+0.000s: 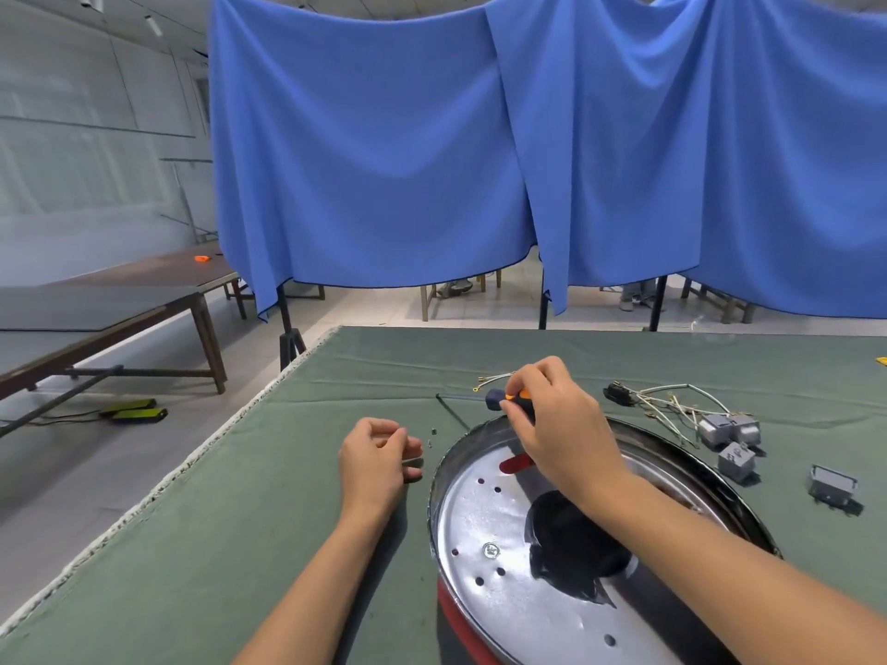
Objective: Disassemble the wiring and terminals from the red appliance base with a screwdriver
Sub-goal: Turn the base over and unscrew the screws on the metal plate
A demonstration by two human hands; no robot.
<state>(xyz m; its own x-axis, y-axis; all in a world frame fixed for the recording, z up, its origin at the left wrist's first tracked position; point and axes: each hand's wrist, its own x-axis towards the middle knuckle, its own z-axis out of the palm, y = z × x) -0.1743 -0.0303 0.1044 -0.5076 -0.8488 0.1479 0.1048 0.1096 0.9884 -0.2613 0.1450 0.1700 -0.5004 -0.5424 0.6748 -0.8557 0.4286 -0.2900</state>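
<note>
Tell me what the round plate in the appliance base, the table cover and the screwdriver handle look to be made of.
Round plate: bare metal, probably steel or aluminium; silvery, shiny, with punched holes and a screw.
Table cover: green woven cloth or felt; matte, creased, with a frayed pale edge.
Screwdriver handle, held by the right hand: apparently plastic or rubber, dark blue with orange; mostly hidden.

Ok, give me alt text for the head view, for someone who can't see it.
A person's right hand grips an orange-and-dark screwdriver above the far rim of a red appliance base with a silver plate, on a green-covered table. The left hand rests loosely curled beside the base. Removed wires and grey terminal blocks lie to the right.
</note>
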